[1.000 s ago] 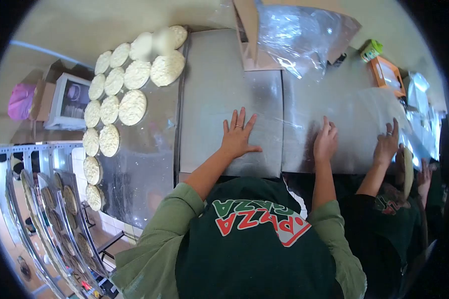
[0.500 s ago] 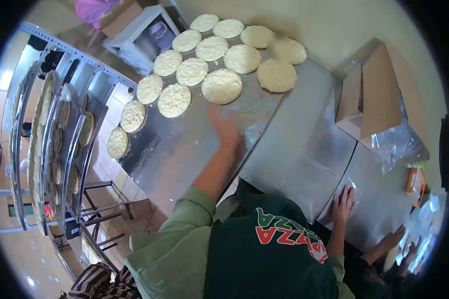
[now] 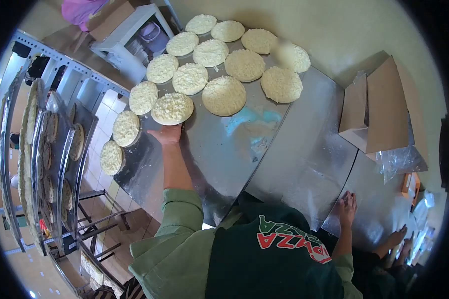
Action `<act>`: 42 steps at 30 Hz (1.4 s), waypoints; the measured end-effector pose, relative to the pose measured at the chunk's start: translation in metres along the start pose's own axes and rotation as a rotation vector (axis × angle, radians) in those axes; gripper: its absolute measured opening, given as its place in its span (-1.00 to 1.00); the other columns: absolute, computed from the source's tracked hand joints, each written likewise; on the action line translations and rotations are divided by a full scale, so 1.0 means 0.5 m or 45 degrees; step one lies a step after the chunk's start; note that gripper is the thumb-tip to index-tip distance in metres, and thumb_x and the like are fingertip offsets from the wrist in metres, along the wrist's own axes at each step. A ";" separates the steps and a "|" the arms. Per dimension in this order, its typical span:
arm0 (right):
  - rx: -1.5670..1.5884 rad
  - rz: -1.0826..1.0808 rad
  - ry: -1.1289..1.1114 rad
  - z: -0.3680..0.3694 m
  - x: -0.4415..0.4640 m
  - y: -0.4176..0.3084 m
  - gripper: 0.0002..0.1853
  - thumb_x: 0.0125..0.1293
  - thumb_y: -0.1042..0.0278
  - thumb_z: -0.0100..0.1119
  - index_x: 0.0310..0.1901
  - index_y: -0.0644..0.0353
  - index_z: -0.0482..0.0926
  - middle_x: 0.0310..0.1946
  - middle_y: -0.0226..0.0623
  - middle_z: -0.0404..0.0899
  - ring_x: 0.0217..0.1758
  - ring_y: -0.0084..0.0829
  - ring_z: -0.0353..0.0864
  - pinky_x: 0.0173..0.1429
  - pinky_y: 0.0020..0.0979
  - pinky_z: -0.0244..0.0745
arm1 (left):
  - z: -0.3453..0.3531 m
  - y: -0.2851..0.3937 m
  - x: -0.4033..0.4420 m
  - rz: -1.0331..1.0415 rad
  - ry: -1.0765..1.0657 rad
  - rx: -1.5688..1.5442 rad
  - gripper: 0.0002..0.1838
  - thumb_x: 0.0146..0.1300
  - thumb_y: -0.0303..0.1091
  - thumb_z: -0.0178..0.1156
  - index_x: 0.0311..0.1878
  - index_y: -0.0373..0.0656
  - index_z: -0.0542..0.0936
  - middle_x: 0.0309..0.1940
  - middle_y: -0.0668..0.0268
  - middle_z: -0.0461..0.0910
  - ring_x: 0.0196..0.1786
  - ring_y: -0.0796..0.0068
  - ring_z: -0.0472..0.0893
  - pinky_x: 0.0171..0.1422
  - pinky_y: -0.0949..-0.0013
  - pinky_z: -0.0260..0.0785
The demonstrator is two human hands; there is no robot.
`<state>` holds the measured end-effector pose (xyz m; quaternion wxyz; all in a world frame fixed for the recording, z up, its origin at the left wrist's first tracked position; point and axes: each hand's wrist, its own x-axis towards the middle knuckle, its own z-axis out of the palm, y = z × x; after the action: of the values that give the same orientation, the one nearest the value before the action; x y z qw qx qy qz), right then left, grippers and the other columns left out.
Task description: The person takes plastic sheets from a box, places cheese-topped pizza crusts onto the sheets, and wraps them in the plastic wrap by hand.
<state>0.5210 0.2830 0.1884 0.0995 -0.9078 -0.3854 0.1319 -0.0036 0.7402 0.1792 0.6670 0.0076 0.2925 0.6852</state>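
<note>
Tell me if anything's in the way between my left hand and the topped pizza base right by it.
Nothing visible. Your left hand is at the near edge of that pizza base, fingers mostly hidden beneath it. The neighbouring bases lie beyond and beside it, not between.

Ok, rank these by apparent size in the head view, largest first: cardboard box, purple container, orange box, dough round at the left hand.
1. Cardboard box
2. Dough round at the left hand
3. Purple container
4. Orange box
Real sizes may differ.
</note>
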 end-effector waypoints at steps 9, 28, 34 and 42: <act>-0.072 -0.024 0.084 -0.001 -0.021 0.017 -0.36 0.14 0.22 0.13 0.28 0.10 0.19 0.30 -0.12 0.11 0.35 -0.07 0.08 0.38 -0.15 0.01 | -0.001 -0.107 -0.078 0.069 -0.118 0.242 0.00 0.01 0.56 -0.69 0.36 0.07 0.11 0.36 0.25 0.08 0.39 0.04 0.06 0.40 -0.11 -0.09; 0.114 0.181 0.385 0.025 -0.071 0.077 -0.52 0.19 0.29 0.03 0.17 0.11 0.33 0.18 -0.25 0.29 0.20 -0.16 0.27 0.24 -0.12 0.15 | 0.069 -0.774 -0.631 -1.823 -0.470 0.784 0.10 -0.03 0.60 -0.54 0.33 -0.16 0.14 0.28 0.04 0.20 0.31 0.02 0.22 0.33 -0.12 0.05; 0.018 0.240 0.612 0.013 -0.085 0.029 -0.51 0.14 0.27 0.10 0.14 0.14 0.36 0.17 -0.20 0.29 0.20 -0.18 0.28 0.23 -0.13 0.18 | 0.051 -0.696 -0.566 -1.285 -0.947 1.800 -0.31 0.28 0.19 -0.14 0.19 -0.26 0.29 0.17 0.07 0.33 0.21 0.14 0.34 0.25 0.09 0.21; 0.165 -0.986 0.103 0.168 -0.104 -0.279 -0.50 -0.05 0.09 0.25 -0.07 0.17 0.44 -0.21 -0.26 0.44 -0.16 -0.27 0.47 -0.10 -0.24 0.39 | 0.100 -0.642 -0.437 0.853 -1.641 2.742 -0.67 0.06 -0.27 0.22 -0.18 -0.29 0.47 -0.28 0.04 0.48 -0.14 0.05 0.47 0.01 0.14 0.32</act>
<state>0.3655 0.3473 0.1566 0.2142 -0.6915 -0.6860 0.0728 0.3326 0.5396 0.1717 0.1426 0.9349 0.3050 0.1124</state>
